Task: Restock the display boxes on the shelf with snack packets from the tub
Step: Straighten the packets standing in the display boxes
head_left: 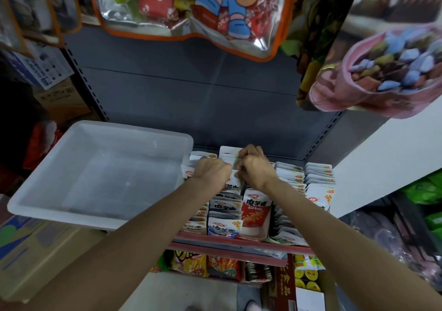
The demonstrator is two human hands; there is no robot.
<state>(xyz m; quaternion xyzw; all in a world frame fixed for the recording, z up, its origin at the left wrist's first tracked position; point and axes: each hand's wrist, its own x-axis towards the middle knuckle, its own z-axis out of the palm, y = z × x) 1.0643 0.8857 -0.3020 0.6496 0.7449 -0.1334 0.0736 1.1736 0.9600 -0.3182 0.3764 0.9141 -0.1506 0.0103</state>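
Rows of white snack packets stand in display boxes on the shelf. My left hand and my right hand are side by side over the middle box, fingers curled down into the packets at its back. Each hand grips the tops of white packets there. A red-and-white packet stands upright at the front of that box. The white plastic tub sits to the left, partly on the shelf, and I see no packets inside it.
Large candy bags and a nut bag hang overhead, close above the shelf. Cardboard boxes sit under the tub at the left. A lower shelf holds more snacks. A white wall panel borders the right.
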